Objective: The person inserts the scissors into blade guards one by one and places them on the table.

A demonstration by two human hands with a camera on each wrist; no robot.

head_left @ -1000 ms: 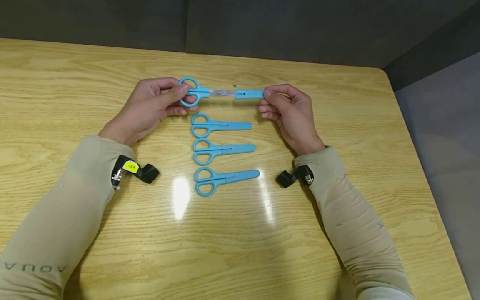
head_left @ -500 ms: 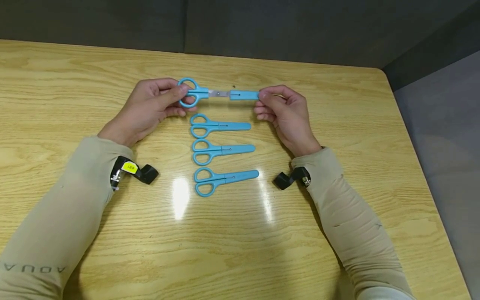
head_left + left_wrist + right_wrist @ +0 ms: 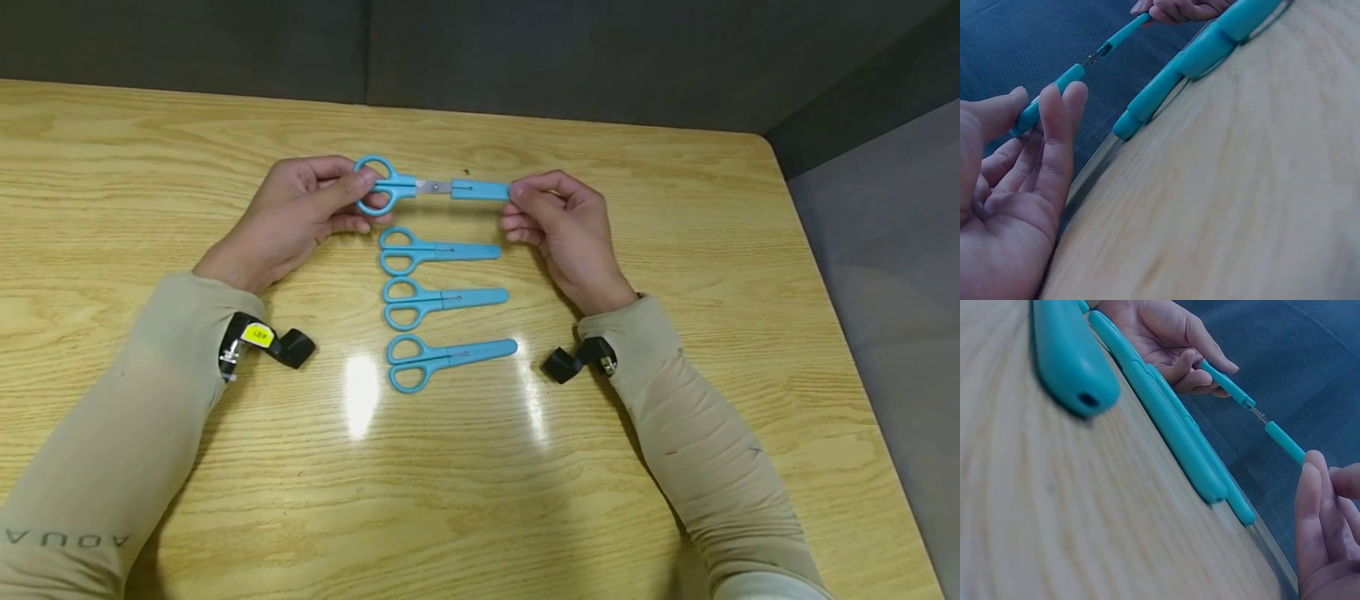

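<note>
Two hands — scissors, cap

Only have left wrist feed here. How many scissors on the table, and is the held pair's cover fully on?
Observer: Head view shows three capped scissors lying in a column on the table; a fourth pair is held above them.
Operator: Cover state?
Observer: Partly on. Bare blade shows between handle and cover.
Operator: Who holds what?
Observer: Left hand grips the handle loops; right hand pinches the cover's far end.
</note>
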